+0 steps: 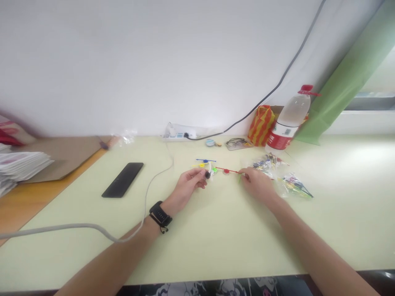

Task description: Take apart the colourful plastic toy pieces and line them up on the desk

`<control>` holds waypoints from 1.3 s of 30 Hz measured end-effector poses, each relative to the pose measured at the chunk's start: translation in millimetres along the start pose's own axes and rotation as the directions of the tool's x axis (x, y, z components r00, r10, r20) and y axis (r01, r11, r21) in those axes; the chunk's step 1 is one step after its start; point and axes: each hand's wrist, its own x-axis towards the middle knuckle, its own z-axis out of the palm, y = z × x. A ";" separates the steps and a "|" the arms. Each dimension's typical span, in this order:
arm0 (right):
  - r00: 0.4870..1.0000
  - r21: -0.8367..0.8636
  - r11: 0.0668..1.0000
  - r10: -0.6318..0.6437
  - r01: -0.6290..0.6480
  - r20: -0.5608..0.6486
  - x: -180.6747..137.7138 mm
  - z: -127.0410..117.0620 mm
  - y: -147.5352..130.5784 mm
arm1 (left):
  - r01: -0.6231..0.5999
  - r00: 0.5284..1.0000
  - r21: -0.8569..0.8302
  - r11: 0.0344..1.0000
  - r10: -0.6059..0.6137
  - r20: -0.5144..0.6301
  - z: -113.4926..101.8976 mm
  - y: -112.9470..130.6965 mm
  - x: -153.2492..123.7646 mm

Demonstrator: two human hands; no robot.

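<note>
You are sitting at a pale green table point(216, 238), both bare hands working near its middle, toward the far edge. Your left hand point(188, 187), with a black watch point(160, 216) on its wrist, is curling narrow and pinching a small black piece point(207, 175) at the fingertips. Your right hand point(257, 183) is pinching shut on one end of a thin red rod point(226, 170), which is carrying a red disc and stretching between the two hands. A blue rod point(205, 160) with yellow and green bits is lying just beyond the black piece.

Clear bags of coloured parts point(294, 185) are sitting just right of your right hand. A plastic bottle point(290, 119) with a red cap is standing by the far edge; its red label is showing white writing too blurred to read. A dark phone point(122, 179) is lying face down to the left, beside a grey cable point(148, 193). A white power strip point(179, 133) is resting against the wall.
</note>
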 end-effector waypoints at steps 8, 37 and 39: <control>0.974 0.176 0.964 -0.216 0.202 0.063 -2.9 -0.4 -7.5 | 0.028 0.999 0.005 1.000 -0.027 -0.044 -3.2 -1.6 1.8; 0.992 0.229 0.972 -0.027 0.056 -0.127 -5.6 5.0 -13.5 | 0.040 0.996 0.015 0.999 -0.039 -0.076 -4.1 -1.9 2.6; 0.977 0.271 0.958 -0.036 0.094 -0.212 -4.4 4.0 -12.7 | 0.048 0.995 0.015 0.999 -0.046 -0.083 -4.1 -2.1 3.0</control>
